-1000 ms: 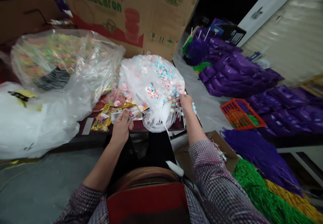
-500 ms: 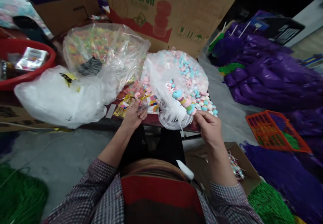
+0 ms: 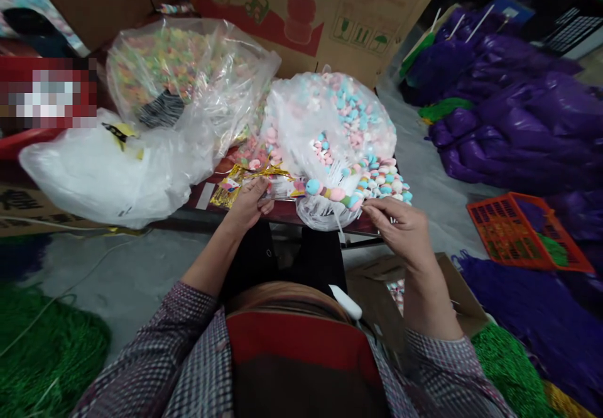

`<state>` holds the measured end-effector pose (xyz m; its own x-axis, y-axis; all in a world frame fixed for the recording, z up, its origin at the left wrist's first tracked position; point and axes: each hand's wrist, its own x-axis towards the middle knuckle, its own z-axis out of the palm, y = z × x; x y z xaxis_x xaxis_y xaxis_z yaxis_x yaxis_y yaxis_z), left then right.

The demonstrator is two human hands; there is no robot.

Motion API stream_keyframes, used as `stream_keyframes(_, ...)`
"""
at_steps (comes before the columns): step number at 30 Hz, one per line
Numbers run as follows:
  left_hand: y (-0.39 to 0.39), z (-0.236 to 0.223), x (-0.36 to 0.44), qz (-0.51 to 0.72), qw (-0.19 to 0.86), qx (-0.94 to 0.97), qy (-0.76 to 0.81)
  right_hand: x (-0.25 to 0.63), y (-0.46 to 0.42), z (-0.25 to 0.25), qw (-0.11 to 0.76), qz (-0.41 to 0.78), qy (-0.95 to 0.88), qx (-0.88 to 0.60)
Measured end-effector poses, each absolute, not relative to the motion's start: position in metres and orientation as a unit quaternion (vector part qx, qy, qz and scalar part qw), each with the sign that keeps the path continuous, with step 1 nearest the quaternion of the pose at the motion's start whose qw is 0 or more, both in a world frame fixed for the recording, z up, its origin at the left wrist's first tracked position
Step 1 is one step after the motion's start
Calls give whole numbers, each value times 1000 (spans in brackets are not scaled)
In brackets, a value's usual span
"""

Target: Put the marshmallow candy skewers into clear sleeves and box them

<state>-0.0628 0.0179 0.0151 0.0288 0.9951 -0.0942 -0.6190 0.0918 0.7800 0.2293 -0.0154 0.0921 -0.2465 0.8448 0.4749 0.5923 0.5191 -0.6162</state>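
Right hand (image 3: 402,226): narrow pinch, holding a skewer of round pastel candies (image 3: 333,194) over the dark-red tabletop's (image 3: 281,215) front edge.
Left hand (image 3: 249,205): pinching a clear printed plastic wrapper (image 3: 281,188), near the skewer's tip.

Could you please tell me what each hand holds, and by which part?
Right hand: candy skewer, by its right end. Left hand: clear wrapper, apparently by its left end.

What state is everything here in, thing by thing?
candy skewer, loaded, held in the right hand
clear wrapper, pinched by the left hand
pink-and-blue sweets bag, bulging
multicoloured sweets bag, bulging
white bag, slumped, closure unclear
printed carton, upright
floor box, open
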Motion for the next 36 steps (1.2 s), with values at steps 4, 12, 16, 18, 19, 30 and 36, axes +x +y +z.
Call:
stream_keyframes(4, 18, 11, -63, 591, 673, 293, 334, 237, -18, 82, 458, 234, -705, -488)
stream_keyframes(12, 13, 3, -45, 543, 727, 270, 322, 187, -22, 62, 550, 430, -583, -415)
stream_keyframes(16, 11, 5, -40, 534, 735, 270, 319, 161, -19, 66, 508, 421, -621, -423)
stream_keyframes(18, 10, 7, -39, 530, 735, 274, 322, 156, -17, 65, 491, 419, -630, -431)
stream_keyframes(19, 10, 7, -38, 530, 733, 276, 324, 154, -16, 64, 484, 420, -634, -432)
stream_keyframes(30, 15, -3, -46, 542, 711, 278, 352, 165, -19, 62, 337, 551, -633, -428)
stream_keyframes(36, 12, 8, -50, 531, 748, 215, 335, 202, -23, 68, 483, 441, -586, -478)
